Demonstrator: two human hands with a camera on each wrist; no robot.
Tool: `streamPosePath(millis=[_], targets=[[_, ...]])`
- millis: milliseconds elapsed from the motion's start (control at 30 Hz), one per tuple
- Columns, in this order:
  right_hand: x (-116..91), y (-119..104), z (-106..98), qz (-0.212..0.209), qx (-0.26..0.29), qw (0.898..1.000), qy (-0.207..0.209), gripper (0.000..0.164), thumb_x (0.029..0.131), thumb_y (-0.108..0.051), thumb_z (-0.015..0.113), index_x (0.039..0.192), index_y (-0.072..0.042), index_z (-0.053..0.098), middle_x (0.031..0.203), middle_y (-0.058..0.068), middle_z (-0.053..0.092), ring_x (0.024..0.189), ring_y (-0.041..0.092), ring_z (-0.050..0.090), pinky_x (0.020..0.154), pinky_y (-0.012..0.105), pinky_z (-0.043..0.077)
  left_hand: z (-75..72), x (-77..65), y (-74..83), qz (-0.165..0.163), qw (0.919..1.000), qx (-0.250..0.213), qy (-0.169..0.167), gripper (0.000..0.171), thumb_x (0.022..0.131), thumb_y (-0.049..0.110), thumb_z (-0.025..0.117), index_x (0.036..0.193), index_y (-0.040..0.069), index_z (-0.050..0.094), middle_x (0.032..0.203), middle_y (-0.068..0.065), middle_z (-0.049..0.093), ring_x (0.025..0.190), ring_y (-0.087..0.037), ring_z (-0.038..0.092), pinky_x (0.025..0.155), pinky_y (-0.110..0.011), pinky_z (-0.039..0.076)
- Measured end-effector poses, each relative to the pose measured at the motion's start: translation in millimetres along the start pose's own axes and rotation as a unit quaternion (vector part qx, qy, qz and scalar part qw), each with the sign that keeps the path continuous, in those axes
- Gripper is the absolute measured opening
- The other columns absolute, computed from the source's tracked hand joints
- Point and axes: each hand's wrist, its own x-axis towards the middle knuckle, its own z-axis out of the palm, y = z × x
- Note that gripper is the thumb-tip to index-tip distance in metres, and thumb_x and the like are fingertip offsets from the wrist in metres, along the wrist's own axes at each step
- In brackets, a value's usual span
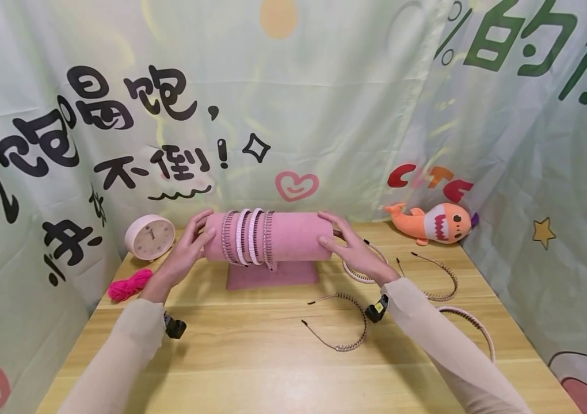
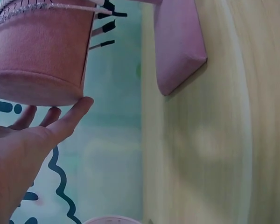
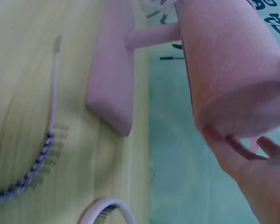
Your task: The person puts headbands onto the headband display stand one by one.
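Note:
A pink headband display stand [image 1: 301,236] has a horizontal roll on a short post and a flat base [image 1: 273,276]. Several headbands [image 1: 242,236] circle the roll's left half, white ones between beaded, toothed ones. At the roll's left end my left hand [image 1: 190,244] rests its thumb and fingers on the rim. My right hand [image 1: 347,247] touches the opposite end the same way, thumb in front. Both wrist views show the digits spread and fairly straight against the roll's ends, palms apart from it. Part of the fingers lies hidden behind the roll.
Several loose headbands lie on the right of the wooden table, one toothed headband [image 1: 365,322] nearest the middle and a white one [image 1: 484,330] farther right. A round clock [image 1: 150,237] and pink yarn [image 1: 130,285] are at left, an orange plush toy [image 1: 433,223] at back right.

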Motion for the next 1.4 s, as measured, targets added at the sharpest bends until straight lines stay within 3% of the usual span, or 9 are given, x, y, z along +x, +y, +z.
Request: streamPosePath(millis=[167, 333, 533, 667, 900, 1067, 1233, 1400], targets=[[-13.8, 8.8, -12.1, 0.005, -0.003, 1.0, -0.002, 0.066, 0.114, -0.037, 0.06, 0.171, -0.045, 0.026, 0.182, 0.0, 0.019, 0.161, 0.041, 0.037, 0.123, 0.072, 0.038, -3.7, 5.6, 0.9, 0.01, 0.9998, 0.01, -0.016, 0.061, 0.118, 0.039, 0.045, 0.173, 0.021, 0.023, 0.174, -0.015, 0.03, 0.145, -0.026, 0.047, 0.103, -0.03, 0.056], [-32.7, 25.9, -24.1, 0.009, -0.015, 1.0, -0.014, 0.062, 0.115, -0.029, 0.058, 0.171, -0.028, 0.031, 0.177, 0.013, 0.031, 0.157, 0.046, 0.041, 0.122, 0.07, 0.04, -7.0, 9.1, 3.0, 0.01, 0.9995, 0.018, -0.025, 0.059, 0.118, 0.038, 0.046, 0.169, 0.016, 0.027, 0.171, -0.017, 0.033, 0.138, -0.02, 0.05, 0.098, -0.025, 0.057], [-58.6, 40.9, -34.4, 0.037, -0.059, 0.997, -0.033, 0.048, 0.113, -0.031, 0.062, 0.158, -0.014, 0.054, 0.163, 0.016, 0.053, 0.147, 0.043, 0.053, 0.113, 0.048, 0.054, -9.4, 11.3, 1.7, 0.007, 0.9994, 0.023, -0.026, 0.056, 0.118, 0.04, 0.046, 0.166, 0.016, 0.03, 0.168, -0.015, 0.036, 0.138, -0.021, 0.05, 0.099, -0.026, 0.056], [-72.0, 48.7, -35.9, 0.04, -0.085, 0.994, -0.056, 0.043, 0.113, -0.028, 0.063, 0.15, -0.005, 0.06, 0.153, 0.021, 0.06, 0.137, 0.041, 0.061, 0.107, 0.035, 0.057, -9.5, 11.9, 0.3, 0.005, 0.9994, 0.021, -0.027, 0.056, 0.118, 0.04, 0.046, 0.166, 0.016, 0.029, 0.168, -0.016, 0.036, 0.137, -0.02, 0.051, 0.099, -0.026, 0.056], [-91.8, 59.0, -34.8, 0.05, -0.095, 0.988, -0.109, 0.032, 0.11, -0.023, 0.067, 0.137, -0.004, 0.068, 0.141, 0.02, 0.068, 0.121, 0.029, 0.067, 0.099, 0.034, 0.059, -9.8, 11.4, -0.9, 0.002, 0.9994, 0.017, -0.029, 0.057, 0.118, 0.041, 0.045, 0.167, 0.017, 0.028, 0.169, -0.016, 0.035, 0.136, -0.018, 0.052, 0.099, -0.025, 0.056], [-98.1, 69.0, -32.2, 0.029, -0.085, 0.984, -0.155, 0.026, 0.108, -0.014, 0.069, 0.13, -0.001, 0.069, 0.129, 0.02, 0.071, 0.113, 0.027, 0.069, 0.092, 0.029, 0.06, -10.4, 11.1, -1.0, 0.0, 0.9994, 0.015, -0.031, 0.058, 0.118, 0.041, 0.045, 0.169, 0.018, 0.028, 0.17, -0.015, 0.034, 0.14, -0.02, 0.05, 0.101, -0.026, 0.055], [-99.4, 79.3, -28.0, -0.008, -0.102, 0.981, -0.163, 0.022, 0.106, -0.013, 0.072, 0.126, -0.005, 0.072, 0.126, 0.017, 0.072, 0.107, 0.021, 0.069, 0.09, 0.029, 0.058, -10.4, 11.0, -1.4, -0.001, 0.9994, 0.013, -0.031, 0.059, 0.118, 0.041, 0.046, 0.169, 0.019, 0.028, 0.17, -0.015, 0.034, 0.143, -0.023, 0.048, 0.101, -0.026, 0.055], [-99.5, 79.4, -24.7, -0.018, -0.13, 0.978, -0.165, 0.02, 0.103, -0.015, 0.076, 0.122, -0.009, 0.076, 0.122, 0.014, 0.069, 0.099, 0.017, 0.063, 0.085, 0.029, 0.055, -10.4, 10.3, -2.1, -0.002, 0.9995, 0.012, -0.028, 0.059, 0.118, 0.041, 0.046, 0.17, 0.02, 0.028, 0.171, -0.016, 0.033, 0.143, -0.023, 0.047, 0.1, -0.024, 0.056]])
